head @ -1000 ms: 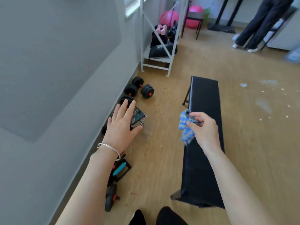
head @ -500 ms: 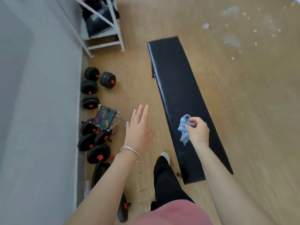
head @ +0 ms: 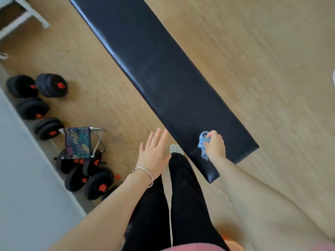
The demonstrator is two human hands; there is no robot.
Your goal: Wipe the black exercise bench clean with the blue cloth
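Blue cloth (head: 202, 144) is left untouched by the left hand (head: 154, 153), held flat with fingers spread; it is bunched in the curled right hand (head: 215, 147) over the near end of the black bench (head: 163, 73). Judged soft and limp, it is best gripped wadded. Compared with earlier, it has been carried nearer that end.

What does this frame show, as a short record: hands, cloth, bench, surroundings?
right hand: grips the bunched blue cloth
left hand: open, fingers spread, holds nothing
black bench: diagonal on the wooden floor; cloth over its near end, contact unclear
surroundings: black dumbbells and a patterned folding stool by the wall, left of the bench
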